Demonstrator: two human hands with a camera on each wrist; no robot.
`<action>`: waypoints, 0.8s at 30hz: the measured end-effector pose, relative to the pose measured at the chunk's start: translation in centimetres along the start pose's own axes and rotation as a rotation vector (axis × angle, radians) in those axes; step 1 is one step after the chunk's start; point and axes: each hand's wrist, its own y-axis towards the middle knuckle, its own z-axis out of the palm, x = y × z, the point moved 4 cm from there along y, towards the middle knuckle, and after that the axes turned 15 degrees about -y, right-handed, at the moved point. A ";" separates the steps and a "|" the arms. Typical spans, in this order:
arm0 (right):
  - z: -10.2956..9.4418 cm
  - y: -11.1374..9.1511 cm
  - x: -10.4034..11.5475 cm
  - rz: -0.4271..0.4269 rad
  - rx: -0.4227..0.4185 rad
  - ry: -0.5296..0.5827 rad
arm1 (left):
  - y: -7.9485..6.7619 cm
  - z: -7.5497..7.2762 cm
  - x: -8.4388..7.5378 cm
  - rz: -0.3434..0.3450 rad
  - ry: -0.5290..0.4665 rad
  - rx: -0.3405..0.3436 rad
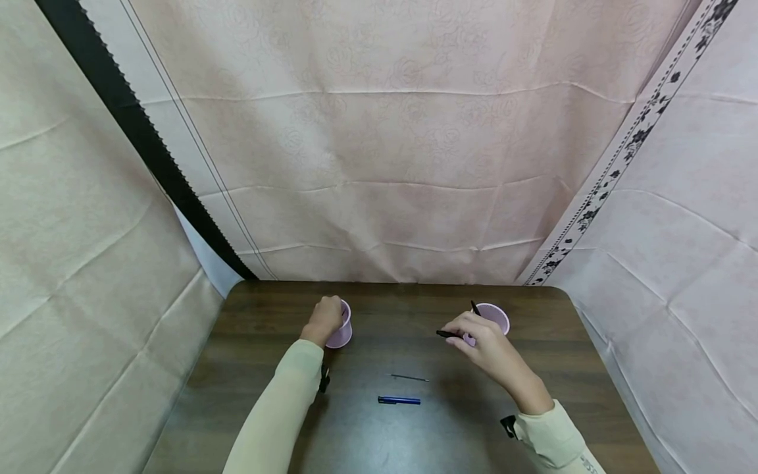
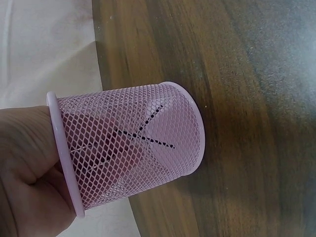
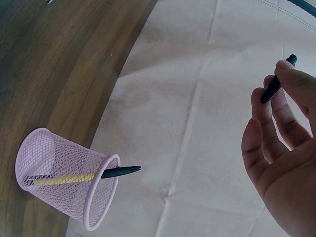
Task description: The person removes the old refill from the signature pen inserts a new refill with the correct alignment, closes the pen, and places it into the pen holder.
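While mesh cup point(image 3: 74, 158) stands — slim pen point(image 3: 116, 172) leans inside.

From mid-table point(image 1: 399, 345), 12 o'clock is unobstructed. Passage is blocked by the left cup point(image 1: 340, 338) at 10, right cup point(image 1: 496, 317) at 2.

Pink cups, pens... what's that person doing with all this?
A person has their left hand in one pink cup; thin dark sticks show through its mesh. Their right hand pinches a small black piece near the other cup, which holds what looks like a yellow-and-black pen. A blue pen and another thin stick lie on the table.
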 end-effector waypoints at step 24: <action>-0.1 0.0 0.0 -0.010 -0.002 0.014 | -0.3 -0.2 -0.2 0.003 0.019 0.008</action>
